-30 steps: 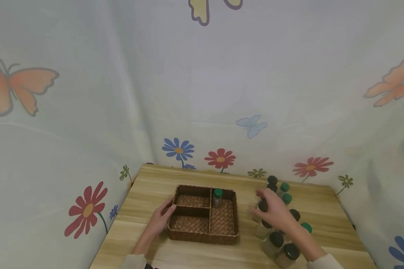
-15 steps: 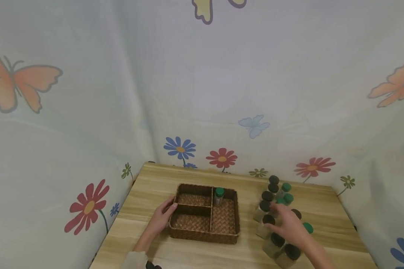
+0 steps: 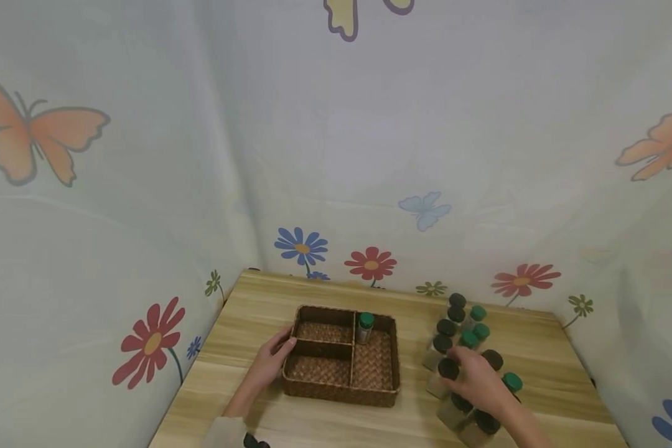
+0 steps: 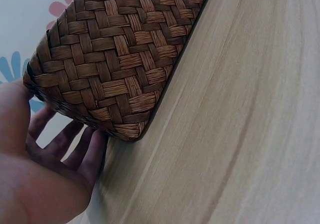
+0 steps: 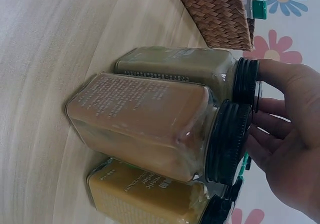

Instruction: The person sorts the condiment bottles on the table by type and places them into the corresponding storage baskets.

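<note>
A brown woven basket (image 3: 340,395) with three compartments lies on the wooden table. My left hand (image 3: 271,359) holds its left side, thumb at the rim and fingers against the outer wall (image 4: 125,59). One small green-capped spice jar (image 3: 364,330) stands at the back of the basket's right compartment. To the right, my right hand (image 3: 478,376) grips the black lid of a square glass spice jar (image 5: 175,64) containing greenish powder. Thumb and fingers sit around that lid, and the jar looks upright on the table. A brown-powder jar (image 5: 140,124) stands close beside it.
Several black-lidded jars (image 3: 446,328) and green-capped jars (image 3: 480,331) crowd the table's right side. A yellow-powder jar (image 5: 145,191) is among them. Printed curtains (image 3: 325,155) enclose the table (image 3: 274,286) at the back and sides. A small black object (image 3: 256,441) shows at the bottom edge.
My right hand has come down among the jars and closed its fingers on one black lid. My left hand stays at the basket, which has not moved on the table.
</note>
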The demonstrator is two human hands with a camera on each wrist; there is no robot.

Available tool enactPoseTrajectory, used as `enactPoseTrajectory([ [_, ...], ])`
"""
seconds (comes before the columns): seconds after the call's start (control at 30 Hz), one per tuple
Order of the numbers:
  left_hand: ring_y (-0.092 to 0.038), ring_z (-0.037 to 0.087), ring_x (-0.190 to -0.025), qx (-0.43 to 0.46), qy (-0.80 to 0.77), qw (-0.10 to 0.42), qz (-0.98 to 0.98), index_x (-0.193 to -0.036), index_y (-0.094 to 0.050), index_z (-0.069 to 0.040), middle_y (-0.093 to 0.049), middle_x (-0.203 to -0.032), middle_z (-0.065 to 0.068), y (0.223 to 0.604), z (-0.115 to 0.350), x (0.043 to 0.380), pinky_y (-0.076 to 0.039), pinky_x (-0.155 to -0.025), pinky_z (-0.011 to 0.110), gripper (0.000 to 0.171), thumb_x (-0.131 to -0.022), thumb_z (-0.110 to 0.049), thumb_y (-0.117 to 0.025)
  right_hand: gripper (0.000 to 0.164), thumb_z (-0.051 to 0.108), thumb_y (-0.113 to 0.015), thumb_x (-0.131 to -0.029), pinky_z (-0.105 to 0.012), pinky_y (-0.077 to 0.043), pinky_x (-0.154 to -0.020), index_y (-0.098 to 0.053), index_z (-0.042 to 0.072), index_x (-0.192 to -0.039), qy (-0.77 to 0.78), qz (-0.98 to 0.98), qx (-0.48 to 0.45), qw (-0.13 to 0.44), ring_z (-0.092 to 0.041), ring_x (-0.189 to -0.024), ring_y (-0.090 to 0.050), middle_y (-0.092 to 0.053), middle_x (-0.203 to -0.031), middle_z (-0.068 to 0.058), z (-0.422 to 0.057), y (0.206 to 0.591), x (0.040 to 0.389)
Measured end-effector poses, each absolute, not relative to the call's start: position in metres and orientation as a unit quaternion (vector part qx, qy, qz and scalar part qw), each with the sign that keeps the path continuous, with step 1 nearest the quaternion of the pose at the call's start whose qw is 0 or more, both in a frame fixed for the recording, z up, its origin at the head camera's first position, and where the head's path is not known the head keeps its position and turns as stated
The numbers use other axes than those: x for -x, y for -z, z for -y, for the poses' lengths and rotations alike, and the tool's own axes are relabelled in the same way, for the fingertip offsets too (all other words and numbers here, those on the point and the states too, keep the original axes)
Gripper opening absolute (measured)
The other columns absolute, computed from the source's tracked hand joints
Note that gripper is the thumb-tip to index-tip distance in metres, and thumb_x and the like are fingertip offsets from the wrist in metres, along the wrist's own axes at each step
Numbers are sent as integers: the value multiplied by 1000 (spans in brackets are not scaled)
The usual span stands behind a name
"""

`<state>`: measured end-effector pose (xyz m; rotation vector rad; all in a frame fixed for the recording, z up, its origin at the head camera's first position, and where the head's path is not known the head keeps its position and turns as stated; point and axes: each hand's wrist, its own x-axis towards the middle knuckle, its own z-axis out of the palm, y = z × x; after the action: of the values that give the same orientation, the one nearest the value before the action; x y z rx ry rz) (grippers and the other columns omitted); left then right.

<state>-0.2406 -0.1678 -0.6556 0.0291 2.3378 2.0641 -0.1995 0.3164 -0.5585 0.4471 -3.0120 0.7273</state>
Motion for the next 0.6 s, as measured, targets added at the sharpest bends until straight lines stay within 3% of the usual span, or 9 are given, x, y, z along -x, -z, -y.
enactPoseTrajectory([
  [0.6,-51,41,-142,7,-658,24,-753,-160,-50,-15,-51,-158,20,657,168,241,-49,-110,54,58,-109,-38,-63,54,21,-95,-80,-51,-58,-90,-69,-3,-121,-231,961,-153,3,-35,-109,-69,-72,-118,-14,-314,560,203],
])
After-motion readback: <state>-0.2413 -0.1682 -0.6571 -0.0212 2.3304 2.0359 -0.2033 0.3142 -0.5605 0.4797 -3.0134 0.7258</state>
